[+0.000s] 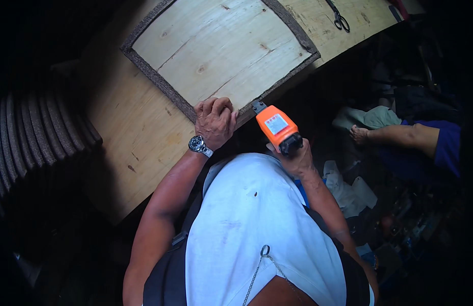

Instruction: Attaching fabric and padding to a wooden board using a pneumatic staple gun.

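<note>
A pale plywood panel (216, 46) lies on the wooden table, its rim wrapped in dark brown woven fabric (165, 87). My left hand (214, 120), a watch (199, 145) on its wrist, is at the panel's near corner. Its fingers are curled over the fabric edge, hiding the corner. In my right hand (299, 160) is an orange staple gun (277, 125) with a white label and a black rear end. Its metal nose points at the near right edge of the panel, close to the fabric; whether it touches I cannot tell.
Bare wood of the table (129, 145) extends left of the panel. Scissors (340, 19) lie at the far right. Several fabric-covered panels (37, 132) stand stacked at the left. Beyond the table's right edge is another person's bare limb (399, 133), near pale cloth (371, 117).
</note>
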A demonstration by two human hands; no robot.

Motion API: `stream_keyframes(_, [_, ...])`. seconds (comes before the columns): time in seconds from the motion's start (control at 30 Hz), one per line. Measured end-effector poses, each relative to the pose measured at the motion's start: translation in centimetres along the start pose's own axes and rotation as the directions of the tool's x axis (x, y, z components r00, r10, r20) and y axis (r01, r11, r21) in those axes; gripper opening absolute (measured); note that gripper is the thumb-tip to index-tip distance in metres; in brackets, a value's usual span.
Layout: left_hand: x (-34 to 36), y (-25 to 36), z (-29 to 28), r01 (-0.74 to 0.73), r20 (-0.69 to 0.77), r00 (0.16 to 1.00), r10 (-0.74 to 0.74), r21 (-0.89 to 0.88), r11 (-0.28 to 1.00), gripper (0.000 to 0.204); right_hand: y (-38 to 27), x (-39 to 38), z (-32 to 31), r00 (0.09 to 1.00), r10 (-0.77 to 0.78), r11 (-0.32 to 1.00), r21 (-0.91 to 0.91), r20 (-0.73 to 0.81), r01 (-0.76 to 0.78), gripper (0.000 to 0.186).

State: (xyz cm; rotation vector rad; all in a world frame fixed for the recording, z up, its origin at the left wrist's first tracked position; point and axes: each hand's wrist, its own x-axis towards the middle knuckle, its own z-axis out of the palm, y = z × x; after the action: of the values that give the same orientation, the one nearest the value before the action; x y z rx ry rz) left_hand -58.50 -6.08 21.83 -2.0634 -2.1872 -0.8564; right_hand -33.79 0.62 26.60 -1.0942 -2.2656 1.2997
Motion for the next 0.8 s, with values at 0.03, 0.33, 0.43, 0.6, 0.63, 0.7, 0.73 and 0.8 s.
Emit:
stream_keyframes(0.03, [0.3, 0.0, -0.1, 0.008, 0.004, 1.0, -0.009, 0.006, 1.0, 0.012, 0.2, 0.4, 0.2, 0.998, 0.056, 0.998, -0.017, 0.012, -0.056, 0.022])
stream_keyframes(0.33, [0.4, -0.2, 0.3, 0.025, -0.014, 1.0, -0.024, 0.023, 0.999, 0.014, 0.2, -0.3, 1.7, 0.996, 0.069, 0.997, -0.028, 0.06, -0.068, 0.021])
stream_keyframes(0.43, [-0.2, -0.3, 0.3, 0.037, 0.01, 0.999, -0.037, -0.009, 0.999, 0.017, -0.9, -0.5, 2.0, 0.997, 0.057, 0.997, -0.045, 0.053, -0.055, 0.022])
stream_keyframes(0.6, [-1.1, -0.1, -1.9, -0.024, 0.041, 0.999, 0.028, -0.104, 0.994, 0.022, -1.0, -0.8, 1.9, 0.992, 0.111, 0.994, 0.0, 0.055, -0.111, 0.03])
stream_keyframes(0.63, [-1.6, -0.1, -2.1, -0.036, 0.054, 0.998, 0.042, -0.112, 0.993, 0.024, -1.0, -0.6, 1.9, 0.989, 0.134, 0.99, 0.028, 0.059, -0.136, 0.035])
stream_keyframes(0.7, [-1.9, -0.3, -2.4, -0.022, 0.054, 0.998, 0.028, -0.106, 0.994, 0.024, -1.5, -0.5, 1.6, 0.991, 0.123, 0.992, 0.012, 0.061, -0.124, 0.032])
stream_keyframes(0.73, [-2.0, -0.4, -2.4, -0.009, 0.056, 0.998, 0.015, -0.105, 0.994, 0.023, -1.7, -0.3, 1.3, 0.991, 0.116, 0.993, -0.005, 0.061, -0.116, 0.031])
stream_keyframes(0.8, [-2.8, -0.9, -2.3, 0.014, 0.067, 0.998, -0.007, -0.106, 0.994, 0.023, -2.7, -0.1, 1.6, 0.994, 0.103, 0.995, -0.015, 0.017, -0.103, 0.026])
